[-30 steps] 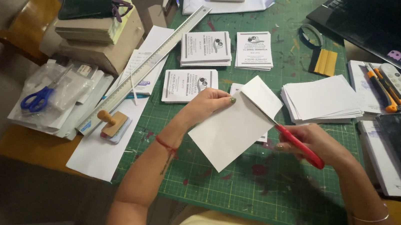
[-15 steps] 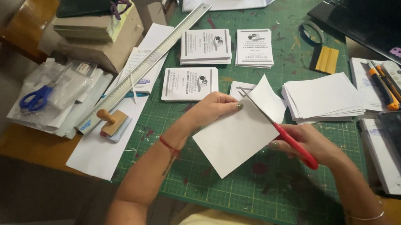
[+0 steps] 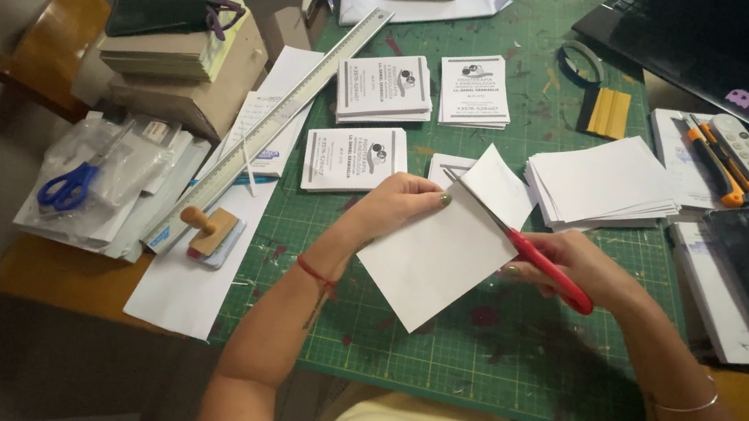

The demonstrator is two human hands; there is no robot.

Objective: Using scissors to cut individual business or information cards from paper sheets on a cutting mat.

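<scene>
Two hands cutting a white paper sheet [image 3: 429, 264] with red-handled scissors [image 3: 521, 246] above a green cutting mat [image 3: 488, 365].

The left hand [image 3: 398, 206] pinches the sheet's upper-left edge, fingers curled closed on the paper; the right hand [image 3: 575, 266] grips the scissors, fingers wrapped through the handles, blades running toward 10 o'clock across the sheet's top, part of the paper lifted beyond them. The sheet is held at the mat's centre, tilted like a diamond. At 2 o'clock from it lies a stack of blank white cards [image 3: 603, 182]; at 11 and 12 o'clock, three piles of printed cards [image 3: 384, 89]. A long metal ruler [image 3: 276, 124] slants at 10 o'clock, with a wooden-handled stamp [image 3: 208, 231] and blue scissors [image 3: 69, 187] at 9 o'clock.
</scene>
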